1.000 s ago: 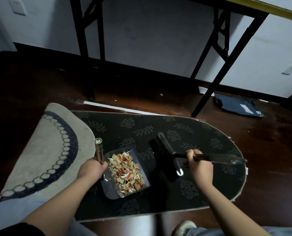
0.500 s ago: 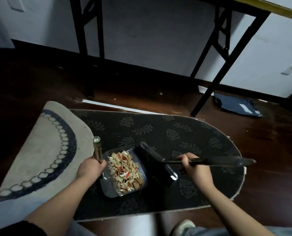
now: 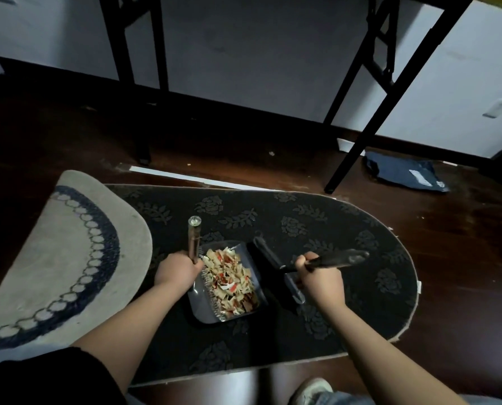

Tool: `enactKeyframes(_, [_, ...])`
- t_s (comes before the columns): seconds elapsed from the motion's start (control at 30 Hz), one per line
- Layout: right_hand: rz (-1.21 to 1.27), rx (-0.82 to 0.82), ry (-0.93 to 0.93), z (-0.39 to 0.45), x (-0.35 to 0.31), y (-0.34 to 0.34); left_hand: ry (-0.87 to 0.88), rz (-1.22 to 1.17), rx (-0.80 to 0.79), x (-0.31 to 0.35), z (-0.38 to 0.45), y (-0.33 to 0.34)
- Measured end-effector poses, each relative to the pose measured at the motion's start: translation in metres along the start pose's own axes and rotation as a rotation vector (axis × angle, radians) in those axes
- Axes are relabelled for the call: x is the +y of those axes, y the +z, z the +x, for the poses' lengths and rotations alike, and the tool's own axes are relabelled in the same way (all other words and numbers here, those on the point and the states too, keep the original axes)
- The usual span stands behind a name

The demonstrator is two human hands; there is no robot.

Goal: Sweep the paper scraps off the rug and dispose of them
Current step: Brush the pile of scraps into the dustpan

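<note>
dark rug [image 3: 317,229] on wood floor; l hand [image 3: 177,271] grips dustpan [image 3: 203,312] w/ paper scraps [image 3: 229,279], r hand [image 3: 320,280] grips brush [image 3: 276,273] beside it.

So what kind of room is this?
Probably a plain room in a home or office. There is a dark wooden floor, a flowered rug on it, a white wall with a dark baseboard, and the black legs of a folding table.

Both hands are fisted, the left hand [image 3: 177,271] and right hand [image 3: 320,280] on bare forearms.
</note>
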State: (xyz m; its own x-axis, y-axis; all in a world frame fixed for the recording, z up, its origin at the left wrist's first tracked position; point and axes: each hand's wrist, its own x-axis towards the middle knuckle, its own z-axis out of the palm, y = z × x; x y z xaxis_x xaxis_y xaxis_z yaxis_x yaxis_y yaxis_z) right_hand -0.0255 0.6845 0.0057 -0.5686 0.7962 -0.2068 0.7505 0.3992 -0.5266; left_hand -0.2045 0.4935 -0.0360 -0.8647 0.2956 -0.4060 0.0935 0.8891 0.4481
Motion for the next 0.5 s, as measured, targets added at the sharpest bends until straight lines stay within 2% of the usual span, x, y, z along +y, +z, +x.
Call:
enactKeyframes(0.1, [0.006,-0.028,-0.051,-0.001,0.006,-0.001,0.002,0.022,-0.005,0.007,0.003,0.003])
enactKeyframes(0.27, [0.251,0.027,-0.045,-0.005,0.020,-0.024,-0.032,0.004,0.005,0.007,0.002,0.005])
enactKeyframes(0.4, [0.175,0.073,-0.091,-0.012,0.017,-0.047,-0.028,0.001,0.002,0.006,0.002,0.005])
enactKeyframes(0.5, [0.195,0.097,-0.001,-0.009,0.020,-0.056,-0.030,-0.011,-0.005,0.004,0.002,0.006])
